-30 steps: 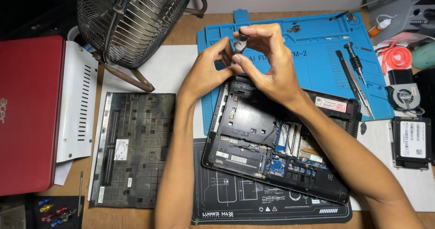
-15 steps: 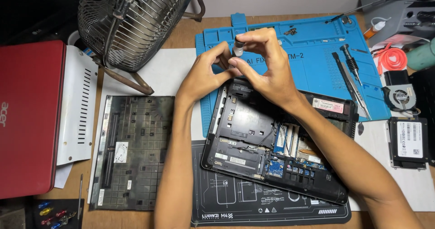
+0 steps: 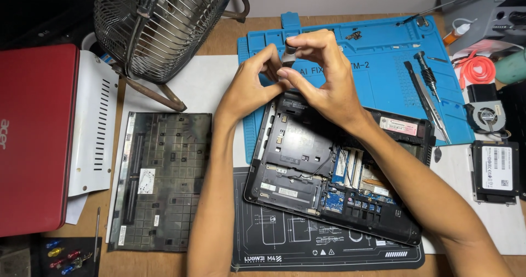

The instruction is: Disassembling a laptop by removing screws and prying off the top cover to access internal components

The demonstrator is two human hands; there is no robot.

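Both hands are sitting slightly lower against the blue mat than half a second ago, otherwise keeping the same pinch on the small part between them.

Below the grip, the opened laptop base [image 3: 329, 184] is lying tilted across the blue repair mat [image 3: 383, 63] and the black mat [image 3: 285, 244], its circuit boards facing up. Well to the left of the grip, the red laptop lid [image 3: 33, 140] is filling the desk's left edge, with the white vented panel [image 3: 96, 129] just beside it. Up and to the left of the grip, the metal fan [image 3: 159, 25] is standing close, its foot reaching toward the left wrist and narrowing the room on that side. Down and left, the removed dark bottom cover [image 3: 161, 181] is lying flat. Right of the grip, a wide stretch of blue mat is staying open until the screwdrivers [image 3: 424, 88]. Farther right, near the desk's edge, the drive [image 3: 496, 170] is resting below the small cooling fan [image 3: 485, 115].

At the centre, the left hand [image 3: 246, 88] and the right hand [image 3: 323, 74] are meeting above the laptop's rear edge, fingertips touching. The right thumb and forefinger are clamping the small grey cylindrical piece [image 3: 289, 53], while the left fingertips are pressing against its lower end.
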